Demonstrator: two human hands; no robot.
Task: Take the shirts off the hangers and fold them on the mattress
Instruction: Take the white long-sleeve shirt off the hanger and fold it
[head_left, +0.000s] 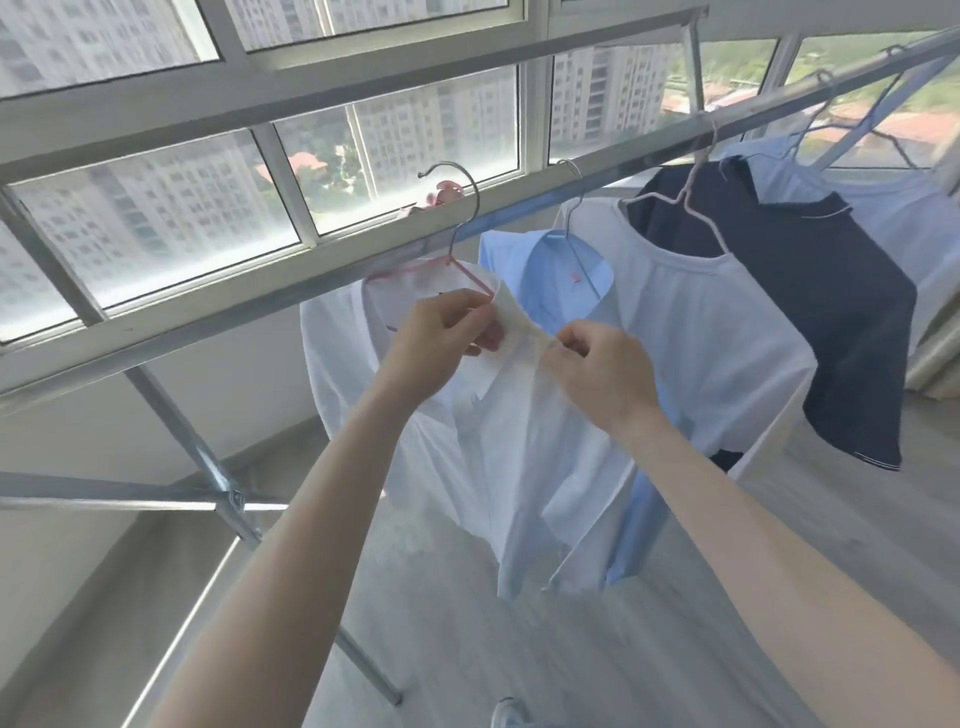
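A white collared shirt (498, 467) hangs on a pink hanger (457, 260) from the metal rail (519, 218) of a drying rack. My left hand (441, 338) pinches the left side of its collar. My right hand (597, 369) pinches the right side of the collar at the neck opening. Behind it hang a light blue shirt (524, 265), a white t-shirt (701, 322), a dark navy shirt (810, 312) and a pale blue garment (883, 208), each on its own hanger. No mattress is in view.
The rack's slanted metal legs and crossbar (218, 483) stand at the left. Windows (208, 208) run behind the rail. Grey wood-look floor (467, 649) lies below the shirts. A curtain edge (935, 353) shows at the far right.
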